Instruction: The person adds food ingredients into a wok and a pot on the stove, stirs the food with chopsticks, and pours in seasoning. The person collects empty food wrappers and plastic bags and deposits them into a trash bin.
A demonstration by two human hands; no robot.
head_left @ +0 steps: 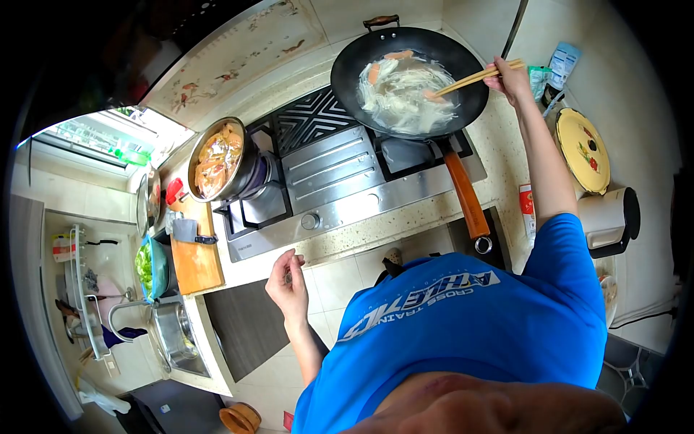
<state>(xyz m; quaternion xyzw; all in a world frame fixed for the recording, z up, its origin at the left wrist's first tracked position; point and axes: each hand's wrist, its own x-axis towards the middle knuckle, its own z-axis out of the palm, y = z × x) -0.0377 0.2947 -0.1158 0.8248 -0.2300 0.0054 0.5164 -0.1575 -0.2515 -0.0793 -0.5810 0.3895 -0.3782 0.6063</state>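
Observation:
My right hand (510,78) is closed round a pair of wooden chopsticks (473,78). Their tips reach into a black wok (468,108) on the right burner and touch a pinkish piece at the right side of the food. White noodle-like strands (405,98) lie in liquid there, with several pinkish pieces among them. The wok's long wooden handle (465,192) points toward my body. My left hand (287,282) hangs in front of the counter edge, fingers loosely curled and apart, holding nothing that I can see.
A pot of orange-brown food (220,160) stands by the left burner of the steel gas hob (332,170). Further left are a cleaver (189,231) on a wooden board (195,264), a bowl of greens (160,267) and a sink (172,336). A yellow lidded pot (582,152) stands right.

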